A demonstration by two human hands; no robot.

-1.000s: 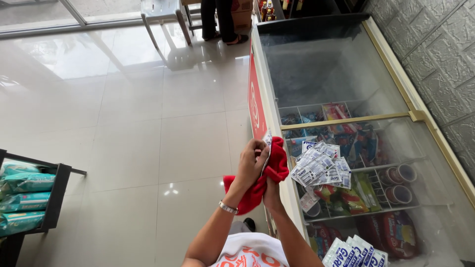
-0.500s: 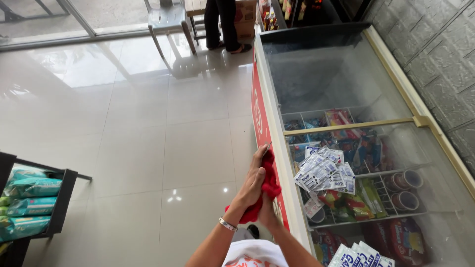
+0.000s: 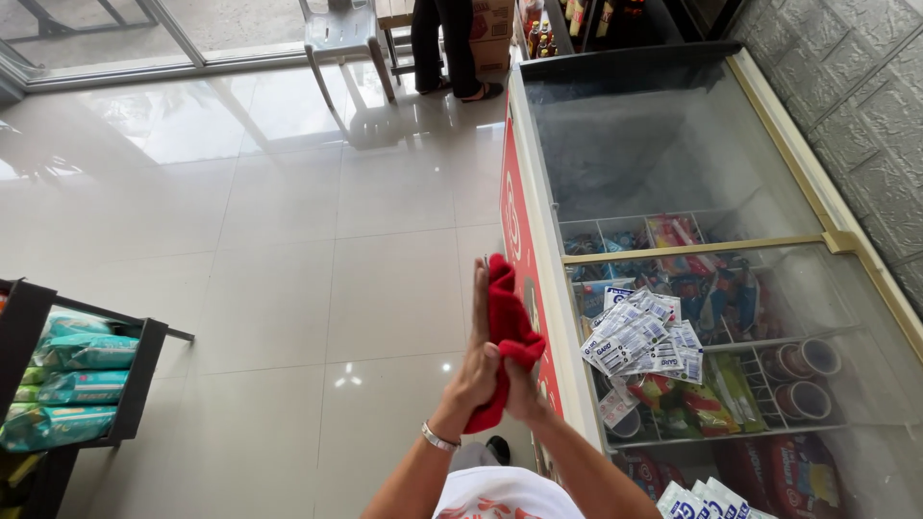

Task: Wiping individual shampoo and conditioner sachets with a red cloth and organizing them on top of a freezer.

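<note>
A red cloth (image 3: 504, 327) is pressed between both my hands, just left of a chest freezer's front edge. My left hand (image 3: 475, 365) lies flat against the cloth's left side, fingers pointing up, with a bracelet at the wrist. My right hand (image 3: 520, 389) grips the cloth from the right, mostly hidden behind it. The freezer (image 3: 538, 240) has a red front and a sliding glass lid (image 3: 673, 144). Through the glass I see wrapped frozen treats, several round tubs (image 3: 803, 370) and a pile of small white-and-blue packets (image 3: 639, 336).
A black rack (image 3: 24, 336) with green packs stands at the left. A grey chair (image 3: 341, 38) and another person's legs (image 3: 450, 43) are at the far end of the glossy tiled floor (image 3: 288, 250). A grey brick wall (image 3: 856, 106) runs along the right.
My hands have drawn together and lowered slightly, flattening the red cloth between the palms; earlier the cloth was bunched loosely above my left hand. The view has tilted toward the far end.
</note>
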